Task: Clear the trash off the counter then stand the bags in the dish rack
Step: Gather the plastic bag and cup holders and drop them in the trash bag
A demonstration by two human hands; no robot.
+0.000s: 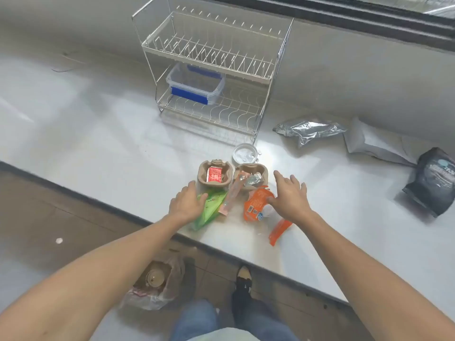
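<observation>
On the smooth pale desk a two-tier wire rack stands at the back, a clear plastic box with blue clips on its lower shelf. Right of the rack lie three bags: a flat grey pouch, a crinkled silver foil bag and a glossy black bag, all lying down and apart from the rack. Near the front edge sits the trash: two moulded pulp cup holders, a round clear lid behind them, a green wrapper and a torn orange wrapper. On the floor below, a thin plastic bag holds rubbish. The left hand rests on the green wrapper, fingers loosely bent over it. The right hand is spread flat, fingers straight, thumb touching the orange wrapper; it grips nothing.
</observation>
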